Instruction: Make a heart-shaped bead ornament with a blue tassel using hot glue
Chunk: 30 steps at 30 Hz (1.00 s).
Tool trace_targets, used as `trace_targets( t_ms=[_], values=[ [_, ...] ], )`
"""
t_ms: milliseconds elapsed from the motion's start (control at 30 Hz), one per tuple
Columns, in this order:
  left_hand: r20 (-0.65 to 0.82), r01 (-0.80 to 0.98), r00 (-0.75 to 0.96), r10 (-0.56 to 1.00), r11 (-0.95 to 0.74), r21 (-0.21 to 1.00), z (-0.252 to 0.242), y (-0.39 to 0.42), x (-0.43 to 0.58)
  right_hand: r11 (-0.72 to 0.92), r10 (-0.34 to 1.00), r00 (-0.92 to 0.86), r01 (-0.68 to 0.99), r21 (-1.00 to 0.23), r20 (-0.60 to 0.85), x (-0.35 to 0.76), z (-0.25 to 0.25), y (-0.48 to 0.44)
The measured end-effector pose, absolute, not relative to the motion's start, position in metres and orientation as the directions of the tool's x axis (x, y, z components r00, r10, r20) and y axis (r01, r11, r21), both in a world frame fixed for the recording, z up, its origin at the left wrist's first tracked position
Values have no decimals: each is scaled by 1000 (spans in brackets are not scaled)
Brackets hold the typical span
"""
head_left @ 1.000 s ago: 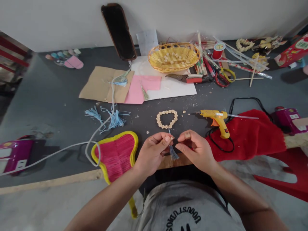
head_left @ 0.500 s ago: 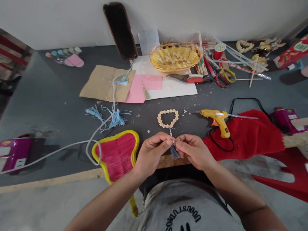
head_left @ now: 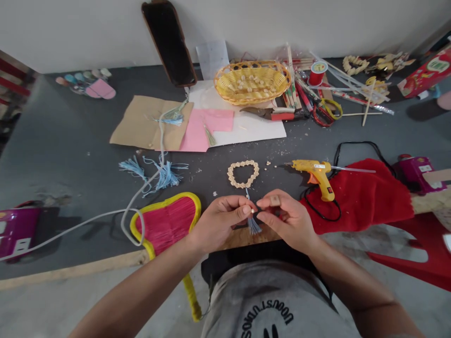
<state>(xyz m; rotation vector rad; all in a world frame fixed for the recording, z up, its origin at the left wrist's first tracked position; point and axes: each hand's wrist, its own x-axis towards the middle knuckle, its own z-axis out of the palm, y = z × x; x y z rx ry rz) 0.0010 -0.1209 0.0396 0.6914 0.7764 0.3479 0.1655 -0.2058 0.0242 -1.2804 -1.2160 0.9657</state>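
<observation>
My left hand (head_left: 229, 218) is closed in a pinch, with a small pale bead (head_left: 252, 211) showing at the thumb and fingertip. Beside it, my right hand (head_left: 287, 213) has its thumb and index finger apart, with nothing visible between them. Below the fingertips hangs a blue-grey tassel (head_left: 254, 226) at the table edge. Its cord runs up to a heart-shaped ring of cream beads (head_left: 243, 174) lying flat on the table. A few loose beads (head_left: 268, 164) lie just right of the ring, near the nozzle of a yellow glue gun (head_left: 315, 174).
A red cloth (head_left: 366, 202) lies under the glue gun at right. Left are a pink fan with yellow trim (head_left: 169, 218), blue tassels (head_left: 165, 173) and a white cable (head_left: 132, 206). Behind stand a wicker basket (head_left: 252, 96), pliers (head_left: 278, 114), scissors (head_left: 326, 112) and a leaning phone (head_left: 171, 44).
My right hand has opened and drawn slightly away from the left fingertips. The left hand keeps its pinch. The whole view has shifted a little, so things sit further left.
</observation>
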Motion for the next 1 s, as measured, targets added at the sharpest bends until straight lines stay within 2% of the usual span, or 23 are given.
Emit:
trace_targets(
  t_ms=[100,233,467,767,1000],
  values=[
    [-553,-56,674,490,780,624,39,-123,4,185,972,98,237,-954,213,169,25,-205],
    [-546,-67,672,501,775,628,36,-126,5,242,956,97,281,-929,278,170,27,-202],
    [-522,-135,653,548,763,632,29,-130,6,247,950,111,299,-922,290,169,30,-202],
    [-533,-146,681,502,807,572,26,-128,7,245,949,124,289,-925,290,168,30,-203],
    [-554,-109,660,507,794,598,27,-129,8,222,960,109,261,-940,257,167,31,-203]
  ],
)
